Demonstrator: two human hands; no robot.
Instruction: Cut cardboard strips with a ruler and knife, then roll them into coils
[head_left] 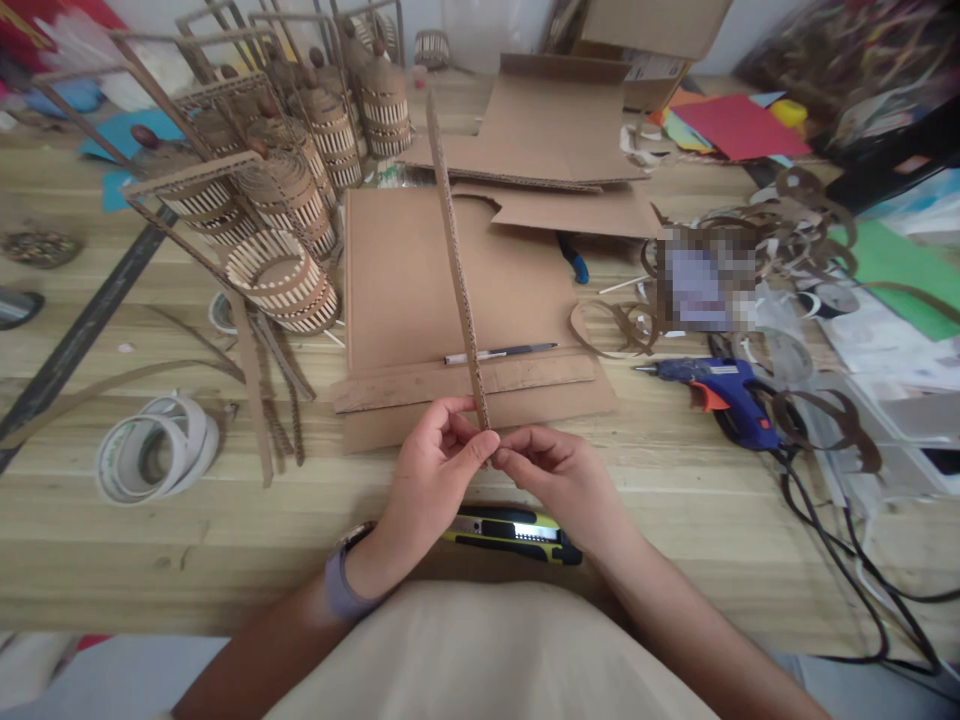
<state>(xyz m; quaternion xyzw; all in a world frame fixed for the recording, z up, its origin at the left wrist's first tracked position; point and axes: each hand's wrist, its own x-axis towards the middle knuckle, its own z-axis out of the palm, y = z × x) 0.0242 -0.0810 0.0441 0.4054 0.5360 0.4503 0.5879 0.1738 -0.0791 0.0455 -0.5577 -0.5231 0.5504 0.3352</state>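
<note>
A long narrow cardboard strip [455, 260] stands on edge, pointing away from me, its corrugated side showing. My left hand [442, 460] pinches its near end between thumb and fingers. At the same end, my right hand [551, 465] has its thumb and fingertips closed on the strip's tip. Beneath the strip lie a pen [517, 351] and a flat cardboard piece [390, 388], both on a larger cardboard sheet [390, 270]. A yellow and black utility knife [510, 530] rests on the table just below my hands.
Several lantern-like cardboard and stick models [289, 190] crowd the back left. Tape rolls [154, 450] lie at the left. On the right are a blue glue gun [724, 390] with cables, curled cardboard strips [810, 215] and colored paper [742, 125]. Cut cardboard [555, 120] lies at the back.
</note>
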